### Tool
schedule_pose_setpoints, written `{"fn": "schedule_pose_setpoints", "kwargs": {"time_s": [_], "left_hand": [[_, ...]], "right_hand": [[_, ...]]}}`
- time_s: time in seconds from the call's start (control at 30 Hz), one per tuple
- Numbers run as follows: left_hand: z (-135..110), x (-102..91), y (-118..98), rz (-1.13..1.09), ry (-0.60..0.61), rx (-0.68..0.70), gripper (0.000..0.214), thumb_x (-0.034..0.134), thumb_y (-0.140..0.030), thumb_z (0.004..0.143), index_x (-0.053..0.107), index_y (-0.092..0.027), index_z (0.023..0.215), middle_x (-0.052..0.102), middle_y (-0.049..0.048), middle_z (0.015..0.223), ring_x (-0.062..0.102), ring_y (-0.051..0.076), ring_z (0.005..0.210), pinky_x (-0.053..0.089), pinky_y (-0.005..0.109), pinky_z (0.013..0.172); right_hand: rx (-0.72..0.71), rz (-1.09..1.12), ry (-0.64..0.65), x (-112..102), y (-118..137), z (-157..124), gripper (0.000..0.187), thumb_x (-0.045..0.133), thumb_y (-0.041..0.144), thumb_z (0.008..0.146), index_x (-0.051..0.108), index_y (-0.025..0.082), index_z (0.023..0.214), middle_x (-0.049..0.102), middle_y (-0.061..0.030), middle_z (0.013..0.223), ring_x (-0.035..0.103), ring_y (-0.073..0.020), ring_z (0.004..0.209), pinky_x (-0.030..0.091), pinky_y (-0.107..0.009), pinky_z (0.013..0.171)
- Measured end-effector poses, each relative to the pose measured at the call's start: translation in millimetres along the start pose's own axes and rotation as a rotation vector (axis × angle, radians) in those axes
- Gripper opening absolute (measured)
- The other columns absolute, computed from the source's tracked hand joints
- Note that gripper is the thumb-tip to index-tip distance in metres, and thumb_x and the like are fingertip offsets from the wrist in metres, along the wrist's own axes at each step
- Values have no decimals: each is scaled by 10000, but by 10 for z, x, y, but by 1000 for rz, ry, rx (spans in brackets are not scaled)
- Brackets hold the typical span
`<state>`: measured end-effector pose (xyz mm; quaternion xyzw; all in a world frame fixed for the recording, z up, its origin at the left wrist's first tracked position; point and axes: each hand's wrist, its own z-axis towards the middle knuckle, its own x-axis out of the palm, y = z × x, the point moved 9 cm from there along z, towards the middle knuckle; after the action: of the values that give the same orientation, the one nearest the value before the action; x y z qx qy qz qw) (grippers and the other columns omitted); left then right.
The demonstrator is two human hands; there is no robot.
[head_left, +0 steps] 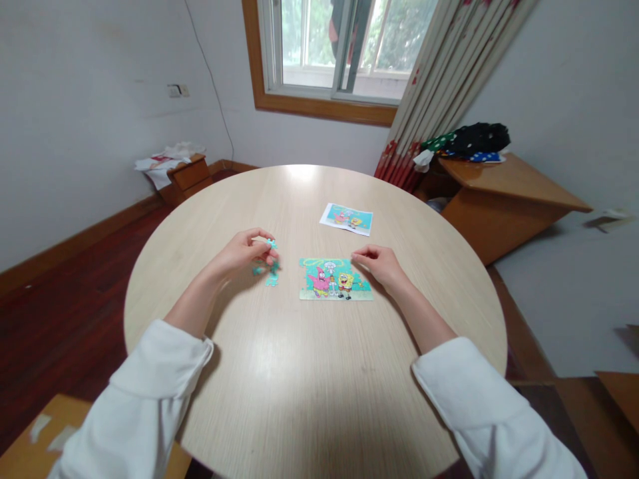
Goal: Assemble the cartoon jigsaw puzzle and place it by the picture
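Note:
A partly assembled jigsaw puzzle (327, 283) lies flat on the round table, with cartoon figures on a turquoise ground. My left hand (248, 251) is closed in a pinch on a turquoise puzzle piece (271, 244), left of the puzzle. Below its fingers several loose puzzle pieces (271, 280) lie on the tabletop, partly hidden by the hand. At the puzzle's upper right edge is my right hand (380, 265), its thumb and forefinger pinched together. Whatever sits between those fingertips is too small to make out.
Beyond the puzzle lies a printed picture sheet (348, 219) with the same cartoon scene. The pale round table (299, 386) fills the middle. A wooden desk (514, 193) with clothes on it stands at the right, and a small cabinet (190, 176) at the back left.

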<state>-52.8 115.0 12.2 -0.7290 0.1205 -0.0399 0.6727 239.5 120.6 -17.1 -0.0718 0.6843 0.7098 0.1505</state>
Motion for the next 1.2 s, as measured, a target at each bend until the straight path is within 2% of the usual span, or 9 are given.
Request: {"fn": "schedule_pose_setpoints", "kwargs": {"time_s": [0.23, 0.4, 0.57, 0.7, 0.93, 1.2], "left_hand": [[40, -405, 16, 147, -227, 14, 146, 649, -274, 707, 577, -149, 734, 544, -29, 514, 478, 84, 455, 381, 223, 505], [46, -611, 131, 357, -326, -60, 109, 621, -245, 706, 621, -149, 758, 549, -18, 506, 454, 99, 441, 284, 220, 447], [56, -632, 259, 429, -288, -132, 143, 634, -253, 686, 593, -166, 791, 593, 0, 524, 472, 110, 426, 281, 221, 440], [96, -618, 274, 491, -243, -95, 104, 624, -247, 676, 573, -175, 730, 579, -8, 505, 524, 131, 486, 338, 228, 494], [131, -680, 297, 690, -268, -51, 190, 651, -365, 670, 614, -194, 745, 621, 0, 533, 559, 160, 551, 370, 254, 569], [122, -677, 264, 767, -280, -28, 200, 664, -387, 689, 605, -198, 705, 605, -1, 504, 581, 194, 609, 378, 307, 675]], "right_hand": [[-2, 2, 1, -5, -23, 4, 228, 713, 363, 546, 667, 157, 633, 656, -31, 659, 548, -149, 635, 421, -294, 627], [-18, -3, -2, -18, -33, 4, 245, 721, 382, 545, 663, 157, 625, 663, -35, 662, 561, -156, 642, 436, -304, 641], [-20, -8, 8, -14, -23, 1, 260, 724, 396, 546, 661, 159, 632, 661, -33, 661, 564, -159, 640, 438, -311, 647], [-21, -12, 8, -14, -9, -6, 271, 725, 406, 546, 661, 159, 637, 665, -37, 669, 570, -164, 651, 442, -313, 652], [-28, -26, 15, -8, 4, -14, 294, 726, 431, 548, 655, 160, 638, 660, -36, 670, 571, -165, 653, 442, -316, 655], [-26, -36, 10, -12, 11, -12, 277, 722, 416, 554, 667, 158, 640, 671, -42, 678, 571, -164, 657, 446, -307, 647]]}}
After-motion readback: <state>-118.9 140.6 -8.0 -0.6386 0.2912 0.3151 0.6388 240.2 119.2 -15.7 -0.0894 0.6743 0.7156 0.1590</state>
